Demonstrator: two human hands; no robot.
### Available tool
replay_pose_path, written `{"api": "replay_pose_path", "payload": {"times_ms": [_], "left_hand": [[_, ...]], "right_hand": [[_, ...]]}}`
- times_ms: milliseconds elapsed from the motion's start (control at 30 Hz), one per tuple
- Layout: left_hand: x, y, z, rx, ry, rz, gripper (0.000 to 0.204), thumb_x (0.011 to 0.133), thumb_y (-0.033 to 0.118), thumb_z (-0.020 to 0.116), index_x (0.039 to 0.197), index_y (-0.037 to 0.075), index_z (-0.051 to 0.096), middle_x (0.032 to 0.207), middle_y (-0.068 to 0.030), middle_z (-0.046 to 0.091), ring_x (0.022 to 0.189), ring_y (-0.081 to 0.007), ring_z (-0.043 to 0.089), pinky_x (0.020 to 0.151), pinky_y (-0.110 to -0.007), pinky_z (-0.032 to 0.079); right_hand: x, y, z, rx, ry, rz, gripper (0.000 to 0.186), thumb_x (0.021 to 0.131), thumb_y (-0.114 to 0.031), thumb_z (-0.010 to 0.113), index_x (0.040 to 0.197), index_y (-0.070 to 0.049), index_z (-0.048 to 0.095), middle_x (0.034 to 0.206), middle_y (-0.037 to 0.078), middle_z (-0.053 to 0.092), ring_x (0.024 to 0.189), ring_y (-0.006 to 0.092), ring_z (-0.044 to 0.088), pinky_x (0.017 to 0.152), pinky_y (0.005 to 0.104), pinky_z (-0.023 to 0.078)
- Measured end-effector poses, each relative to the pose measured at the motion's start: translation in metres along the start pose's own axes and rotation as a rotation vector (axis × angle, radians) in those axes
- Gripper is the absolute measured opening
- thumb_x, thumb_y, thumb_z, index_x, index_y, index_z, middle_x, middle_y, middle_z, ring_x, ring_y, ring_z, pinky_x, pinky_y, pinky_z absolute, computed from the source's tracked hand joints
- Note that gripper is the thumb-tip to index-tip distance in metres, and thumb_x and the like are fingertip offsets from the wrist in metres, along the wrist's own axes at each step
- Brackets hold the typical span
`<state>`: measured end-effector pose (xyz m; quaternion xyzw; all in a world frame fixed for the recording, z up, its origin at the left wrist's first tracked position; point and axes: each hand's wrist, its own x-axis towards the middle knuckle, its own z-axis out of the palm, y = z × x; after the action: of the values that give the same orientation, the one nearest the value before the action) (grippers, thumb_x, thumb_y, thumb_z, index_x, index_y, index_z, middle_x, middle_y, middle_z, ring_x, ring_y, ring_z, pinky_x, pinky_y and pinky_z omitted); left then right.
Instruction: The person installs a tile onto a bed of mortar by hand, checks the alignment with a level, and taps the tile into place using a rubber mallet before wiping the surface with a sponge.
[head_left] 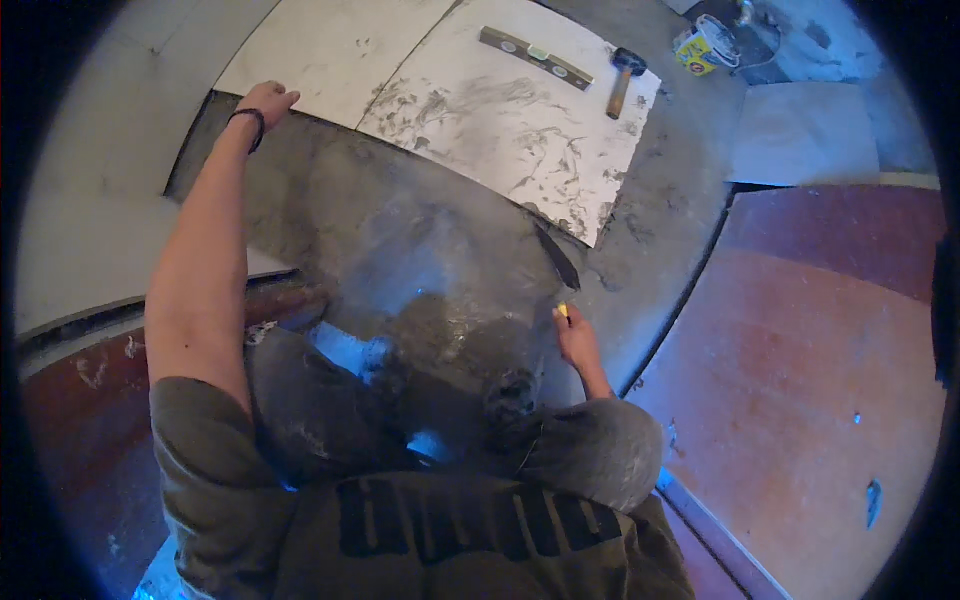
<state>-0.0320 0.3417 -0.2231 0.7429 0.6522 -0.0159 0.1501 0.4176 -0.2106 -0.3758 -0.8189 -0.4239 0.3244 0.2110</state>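
Observation:
My right hand (577, 345) is closed round the yellow handle of a trowel (560, 262). The trowel's dark, pointed blade reaches forward, just short of the near corner of a smeared white tile (480, 125). Farther off to the left, my left hand (267, 103) is at the near edge of a second, cleaner white tile (325, 45). Its fingers are curled in; whatever they may hold is hidden. Grey mortar (400, 220) is spread between my knees and the two tiles, which lie flat side by side.
A spirit level (537, 58) and a rubber mallet (625, 82) rest on the smeared tile. Beyond stands a white bucket (706, 46) with a coloured label. Reddish-brown boards (800, 330) cover the floor at right; another board (90, 390) lies at left, beside a pale tile (100, 250).

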Motion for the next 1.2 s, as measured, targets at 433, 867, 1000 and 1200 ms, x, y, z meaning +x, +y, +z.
{"api": "replay_pose_path", "payload": {"times_ms": [433, 867, 1000, 1200], "left_hand": [[-0.008, -0.009, -0.006, -0.085, -0.062, -0.075, 0.055, 0.090, 0.049, 0.066, 0.117, 0.002, 0.070, 0.119, -0.0172, 0.072, 0.110, -0.0297, 0.068, 0.095, -0.041, 0.052], [0.004, 0.012, 0.011, -0.048, -0.043, 0.007, 0.060, 0.091, 0.047, 0.068, 0.126, -0.001, 0.067, 0.123, -0.0189, 0.071, 0.114, -0.0292, 0.066, 0.100, -0.040, 0.050], [-0.001, 0.012, 0.003, -0.081, -0.110, 0.020, 0.060, 0.092, 0.046, 0.067, 0.130, -0.001, 0.065, 0.127, -0.0189, 0.069, 0.117, -0.0294, 0.065, 0.101, -0.039, 0.050], [-0.016, 0.005, -0.013, -0.013, -0.108, -0.043, 0.062, 0.093, 0.046, 0.067, 0.133, 0.000, 0.063, 0.133, -0.0181, 0.067, 0.122, -0.0294, 0.064, 0.103, -0.040, 0.049]], "right_hand": [[-0.012, -0.057, -0.006, -0.029, -0.133, -0.301, 0.031, 0.100, -0.036, 0.064, 0.113, -0.008, 0.064, 0.094, 0.024, 0.071, 0.077, 0.0415, 0.070, 0.069, 0.0475, 0.055], [-0.046, -0.039, -0.058, 0.806, -0.114, 0.480, 0.039, 0.105, -0.043, 0.054, 0.120, -0.008, 0.063, 0.075, 0.002, 0.060, 0.054, 0.0108, 0.056, 0.048, 0.0273, 0.044], [-0.013, -0.034, -0.047, 0.793, -0.142, 0.488, 0.041, 0.104, -0.045, 0.057, 0.121, -0.009, 0.064, 0.077, 0.004, 0.064, 0.052, 0.0123, 0.057, 0.045, 0.0299, 0.043], [0.021, -0.048, 0.034, 0.201, -0.062, -0.113, 0.030, 0.104, -0.035, 0.056, 0.106, -0.007, 0.066, 0.079, 0.006, 0.064, 0.054, 0.0158, 0.057, 0.052, 0.0303, 0.046]]}}
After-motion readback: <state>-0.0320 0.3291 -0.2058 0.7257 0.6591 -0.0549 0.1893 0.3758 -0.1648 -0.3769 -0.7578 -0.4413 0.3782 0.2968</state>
